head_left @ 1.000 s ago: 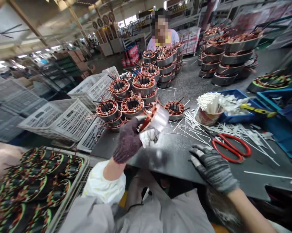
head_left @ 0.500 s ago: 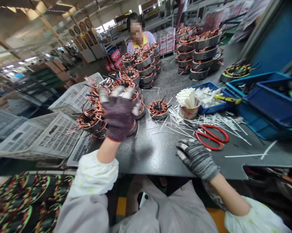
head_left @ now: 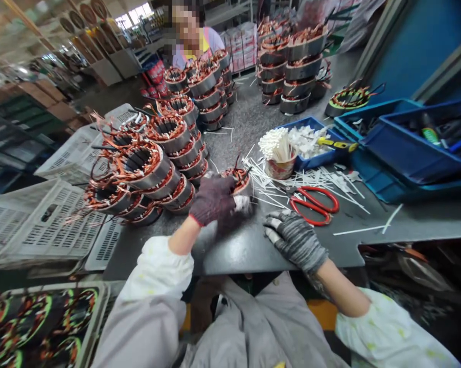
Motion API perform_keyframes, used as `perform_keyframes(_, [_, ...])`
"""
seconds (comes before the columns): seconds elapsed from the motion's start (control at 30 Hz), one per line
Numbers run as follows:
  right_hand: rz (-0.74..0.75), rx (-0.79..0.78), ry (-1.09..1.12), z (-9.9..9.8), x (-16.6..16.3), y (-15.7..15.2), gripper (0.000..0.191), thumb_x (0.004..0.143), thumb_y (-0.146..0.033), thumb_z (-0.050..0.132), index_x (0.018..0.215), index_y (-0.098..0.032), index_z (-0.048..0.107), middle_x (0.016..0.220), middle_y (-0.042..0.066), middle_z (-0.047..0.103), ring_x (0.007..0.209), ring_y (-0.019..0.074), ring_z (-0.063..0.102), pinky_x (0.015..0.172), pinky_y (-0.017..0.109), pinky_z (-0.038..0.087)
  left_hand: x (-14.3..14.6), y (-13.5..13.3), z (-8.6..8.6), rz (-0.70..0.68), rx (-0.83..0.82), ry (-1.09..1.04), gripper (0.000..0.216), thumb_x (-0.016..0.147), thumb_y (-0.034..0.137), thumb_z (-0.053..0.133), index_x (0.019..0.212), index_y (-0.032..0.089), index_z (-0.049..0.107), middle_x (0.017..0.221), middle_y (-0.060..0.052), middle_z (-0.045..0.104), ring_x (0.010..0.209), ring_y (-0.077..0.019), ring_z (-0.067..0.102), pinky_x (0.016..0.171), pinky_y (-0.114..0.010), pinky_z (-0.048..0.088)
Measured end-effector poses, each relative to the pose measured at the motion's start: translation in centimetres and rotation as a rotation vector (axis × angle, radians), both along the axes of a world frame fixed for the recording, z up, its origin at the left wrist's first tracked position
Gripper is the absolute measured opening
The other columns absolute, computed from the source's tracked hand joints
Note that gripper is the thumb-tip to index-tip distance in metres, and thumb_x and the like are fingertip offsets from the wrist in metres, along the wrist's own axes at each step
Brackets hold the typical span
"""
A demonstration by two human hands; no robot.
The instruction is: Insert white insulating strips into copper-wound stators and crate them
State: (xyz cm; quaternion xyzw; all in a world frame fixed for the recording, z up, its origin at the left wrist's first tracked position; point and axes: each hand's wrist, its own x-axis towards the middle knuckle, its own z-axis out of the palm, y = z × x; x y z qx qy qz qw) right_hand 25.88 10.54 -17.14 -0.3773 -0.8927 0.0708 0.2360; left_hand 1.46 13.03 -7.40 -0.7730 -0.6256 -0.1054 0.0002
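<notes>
My left hand (head_left: 215,198), in a dark purple glove with pale fingertips, is closed at a single motor stator (head_left: 245,185) with copper windings. Its thumb lies along the near side of the ring and the other fingers are partly hidden behind it. My right hand (head_left: 295,239), in a grey striped glove, lies palm down near the table's front edge with fingers stretched and nothing held. Just beyond it are red-handled scissors (head_left: 315,205). Piled stators (head_left: 142,163) with loose copper wires stand left of my left hand.
White strips (head_left: 330,184) are scattered around a cup of white sticks (head_left: 278,153). Blue bins (head_left: 414,153) stand at the right. More stator stacks (head_left: 299,69) rise at the back, and a person (head_left: 196,41) sits beyond the table (head_left: 249,245). Plastic crates (head_left: 62,225) flank the left.
My left hand has come down and right from above the piled stators to the single stator. My right hand stays resting on the table. The view has shifted to the right.
</notes>
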Motion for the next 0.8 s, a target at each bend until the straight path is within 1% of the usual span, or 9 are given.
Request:
perform_keyframes(0.1, [0.009, -0.014, -0.026, 0.3, 0.2, 0.3, 0.027, 0.096, -0.029, 0.054, 0.107, -0.019, 0.076, 0.119, 0.012, 0.074, 0.104, 0.0276, 0.067, 0.097, 0.045, 0.052, 2.8, -6.4, -1.4, -0.016, 0.02, 0.079, 0.044, 0.081, 0.063, 0.07, 0.093, 0.021, 0.072, 0.093, -0.011, 0.075, 0.095, -0.0337, 0.068, 0.105, -0.06, 0.038])
perform_keyframes(0.17, [-0.004, -0.023, 0.001, 0.3, 0.8, 0.0, 0.029, 0.097, -0.03, 0.052, 0.108, -0.019, 0.076, 0.12, 0.011, 0.073, 0.105, 0.0267, 0.067, 0.097, 0.043, 0.052, 4.6, -10.5, -2.8, 0.033, 0.102, 0.075, 0.038, 0.086, 0.053, 0.069, 0.102, 0.018, 0.07, 0.097, -0.013, 0.075, 0.104, -0.0358, 0.067, 0.111, -0.066, 0.031])
perform_keyframes(0.27, [-0.158, 0.054, 0.118, 0.1, 1.7, -1.6, 0.031, 0.098, -0.031, 0.05, 0.112, -0.021, 0.075, 0.122, 0.011, 0.073, 0.108, 0.0262, 0.067, 0.096, 0.042, 0.052, 4.9, -16.1, -5.0, 0.039, 0.327, -0.066, 0.037, 0.094, 0.034, 0.061, 0.129, 0.021, 0.06, 0.119, -0.01, 0.073, 0.127, -0.0304, 0.059, 0.12, -0.061, 0.026])
perform_keyframes(0.37, [-0.181, 0.138, 0.141, 0.2, 1.0, -4.2, 0.028, 0.097, -0.029, 0.053, 0.112, -0.024, 0.077, 0.123, 0.009, 0.073, 0.102, 0.0251, 0.068, 0.091, 0.04, 0.052, 2.5, -19.3, -7.3, 0.037, 0.373, -0.177, 0.03, 0.096, 0.023, 0.053, 0.125, 0.026, 0.06, 0.114, -0.005, 0.074, 0.119, -0.0243, 0.063, 0.115, -0.05, 0.038])
perform_keyframes(0.47, [0.103, 0.074, 0.002, 1.0, -1.6, -6.0, 0.034, 0.094, -0.025, 0.056, 0.123, -0.028, 0.073, 0.131, 0.008, 0.07, 0.095, 0.0237, 0.069, 0.084, 0.038, 0.053, 0.1, -18.6, -9.1, 0.218, 0.403, -0.249, 0.038, 0.098, 0.032, 0.047, 0.131, 0.016, 0.058, 0.126, -0.016, 0.068, 0.124, -0.0305, 0.06, 0.11, -0.053, 0.041])
perform_keyframes(0.57, [0.235, 0.103, 0.13, 1.7, -3.7, -5.7, 0.035, 0.094, -0.024, 0.056, 0.124, -0.028, 0.073, 0.127, 0.008, 0.072, 0.095, 0.0236, 0.069, 0.085, 0.039, 0.054, -0.3, -15.6, -8.8, 0.145, 0.412, -0.412, 0.047, 0.101, 0.037, 0.041, 0.14, 0.014, 0.054, 0.139, -0.016, 0.062, 0.135, -0.0285, 0.053, 0.117, -0.049, 0.038])
perform_keyframes(0.63, [0.058, 0.139, 0.386, 1.6, -4.0, -4.4, 0.028, 0.096, -0.026, 0.053, 0.115, -0.026, 0.074, 0.119, 0.008, 0.074, 0.1, 0.0233, 0.068, 0.09, 0.039, 0.054, 0.3, -13.5, -7.7, 0.046, 0.361, -0.498, 0.041, 0.101, 0.038, 0.043, 0.131, 0.02, 0.064, 0.131, -0.01, 0.069, 0.131, -0.0252, 0.057, 0.119, -0.045, 0.038])
perform_keyframes(0.7, [-0.232, 0.098, 0.558, 0.9, -3.5, -2.4, 0.028, 0.098, -0.031, 0.048, 0.103, -0.022, 0.074, 0.109, 0.01, 0.074, 0.1, 0.0243, 0.067, 0.093, 0.042, 0.054, 1.0, -11.8, -6.5, 0.075, 0.299, -0.695, 0.037, 0.1, 0.042, 0.048, 0.12, 0.021, 0.071, 0.115, -0.009, 0.075, 0.114, -0.0238, 0.066, 0.11, -0.041, 0.047])
perform_keyframes(0.8, [-0.449, -0.098, 0.396, -0.4, -2.3, 0.5, 0.033, 0.095, -0.036, 0.045, 0.088, -0.017, 0.071, 0.095, 0.013, 0.073, 0.09, 0.0279, 0.067, 0.09, 0.048, 0.055, 1.0, -10.5, -5.8, 0.252, 0.138, -1.269, 0.038, 0.096, 0.047, 0.055, 0.114, 0.019, 0.073, 0.096, -0.008, 0.075, 0.081, -0.0187, 0.07, 0.079, -0.033, 0.058])
